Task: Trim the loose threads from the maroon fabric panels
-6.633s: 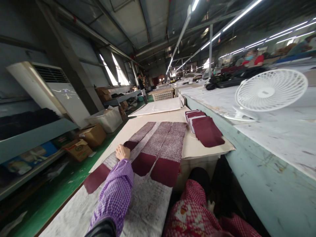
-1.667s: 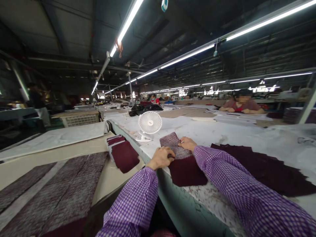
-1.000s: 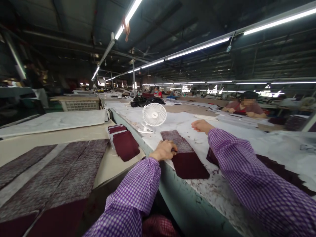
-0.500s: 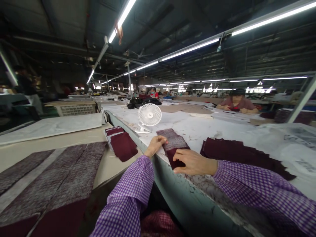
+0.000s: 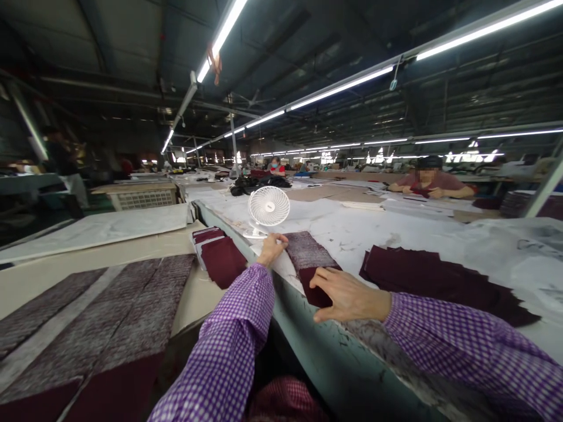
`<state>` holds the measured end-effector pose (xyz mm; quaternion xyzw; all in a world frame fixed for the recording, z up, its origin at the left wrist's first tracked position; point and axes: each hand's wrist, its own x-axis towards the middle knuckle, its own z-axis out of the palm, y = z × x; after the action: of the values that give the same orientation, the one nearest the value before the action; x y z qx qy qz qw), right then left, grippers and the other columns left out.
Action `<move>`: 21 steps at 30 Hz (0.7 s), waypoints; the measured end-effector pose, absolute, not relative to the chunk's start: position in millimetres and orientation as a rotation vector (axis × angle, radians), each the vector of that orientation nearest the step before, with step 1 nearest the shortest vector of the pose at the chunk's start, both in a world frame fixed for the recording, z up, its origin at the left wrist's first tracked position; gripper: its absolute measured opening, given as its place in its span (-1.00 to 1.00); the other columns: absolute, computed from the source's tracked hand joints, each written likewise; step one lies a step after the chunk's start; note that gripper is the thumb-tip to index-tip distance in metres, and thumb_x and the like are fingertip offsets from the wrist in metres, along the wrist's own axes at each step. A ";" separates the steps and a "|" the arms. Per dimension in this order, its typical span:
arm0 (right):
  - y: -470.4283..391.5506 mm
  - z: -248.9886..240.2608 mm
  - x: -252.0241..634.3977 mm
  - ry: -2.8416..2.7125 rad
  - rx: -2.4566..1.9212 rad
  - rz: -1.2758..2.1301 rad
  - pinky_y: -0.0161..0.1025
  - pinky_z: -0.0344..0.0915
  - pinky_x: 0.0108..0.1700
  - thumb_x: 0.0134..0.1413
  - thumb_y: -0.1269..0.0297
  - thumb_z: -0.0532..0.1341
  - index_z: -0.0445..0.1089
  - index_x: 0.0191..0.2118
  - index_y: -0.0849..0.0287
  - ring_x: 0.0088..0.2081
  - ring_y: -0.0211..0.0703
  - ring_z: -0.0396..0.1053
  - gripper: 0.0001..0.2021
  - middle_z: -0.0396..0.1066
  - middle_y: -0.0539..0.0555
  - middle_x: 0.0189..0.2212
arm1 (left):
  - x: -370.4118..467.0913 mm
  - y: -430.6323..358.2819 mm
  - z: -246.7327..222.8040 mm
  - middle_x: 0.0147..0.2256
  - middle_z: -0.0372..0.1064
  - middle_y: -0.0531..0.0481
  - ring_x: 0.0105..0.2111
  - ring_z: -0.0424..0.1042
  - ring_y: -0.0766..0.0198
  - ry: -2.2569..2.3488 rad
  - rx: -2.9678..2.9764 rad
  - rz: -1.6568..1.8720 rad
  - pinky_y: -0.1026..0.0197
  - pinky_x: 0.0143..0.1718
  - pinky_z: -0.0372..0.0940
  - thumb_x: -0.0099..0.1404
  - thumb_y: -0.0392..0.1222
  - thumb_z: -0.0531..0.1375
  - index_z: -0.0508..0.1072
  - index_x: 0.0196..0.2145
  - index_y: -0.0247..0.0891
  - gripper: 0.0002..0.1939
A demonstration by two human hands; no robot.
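Note:
A piece of fabric (image 5: 311, 251), speckled grey-maroon on its far part and plain maroon at its near end, lies at the edge of the white-covered table. My right hand (image 5: 352, 293) rests over its near right side, fingers curved and thumb spread apart. Just left of its far corner is my left hand (image 5: 271, 251), thumb and fingers drawn together in a pinch; whether anything is between them cannot be made out. A fanned stack of dark maroon fabric pieces (image 5: 435, 278) lies to the right. Left of my left hand is a smaller stack of maroon pieces (image 5: 223, 261).
A small white fan (image 5: 269, 206) stands on the table beyond my hands. Large speckled panels (image 5: 127, 310) cover the lower surface at left. Clear plastic sheeting (image 5: 514, 243) lies at far right. A person (image 5: 433, 179) sits across the table.
My left hand has moved slightly left, off the fabric's far edge. My right hand's thumb has spread further from its fingers. The view has shifted a little.

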<state>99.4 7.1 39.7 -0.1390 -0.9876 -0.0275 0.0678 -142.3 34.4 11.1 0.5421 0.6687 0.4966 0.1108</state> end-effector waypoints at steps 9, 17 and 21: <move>1.0 39.3 98.3 -2.749 -0.679 0.171 -0.27 0.03 -0.36 0.21 0.28 -0.01 0.35 -0.34 0.17 -0.41 -0.22 0.25 -0.78 0.36 0.04 -0.45 | -125.4 -11.3 10.5 -0.31 0.44 -0.04 -0.25 0.37 0.26 1.720 1.557 1.664 0.21 -0.13 0.22 0.14 -0.23 0.12 0.46 -0.34 -0.30 -0.85; 43.7 36.0 105.2 -2.585 -0.763 1.028 -0.33 -0.15 -0.52 0.10 0.04 0.03 0.03 -0.60 0.18 -0.56 -0.36 -0.09 -0.62 -0.07 -0.11 -0.65 | -99.9 -43.9 -11.5 -0.36 0.44 -0.01 -0.42 0.33 0.31 1.722 1.513 1.576 0.25 -0.32 0.20 0.14 -0.19 0.14 0.47 -0.35 -0.28 -0.84; 45.0 33.3 107.6 -2.530 -0.739 1.284 -0.32 -0.24 -0.55 0.01 -0.07 0.11 0.11 -0.57 0.19 -0.58 -0.38 -0.17 -0.59 -0.11 -0.13 -0.65 | -89.2 -53.8 -7.3 -0.35 0.44 -0.01 -0.31 0.36 0.26 1.719 1.626 1.561 0.23 -0.22 0.19 0.16 -0.23 0.13 0.48 -0.36 -0.27 -0.86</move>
<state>107.6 45.0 33.3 -0.2507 -0.8582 0.4356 0.1045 -89.2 -53.8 -7.3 0.5670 0.5994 0.5441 0.1526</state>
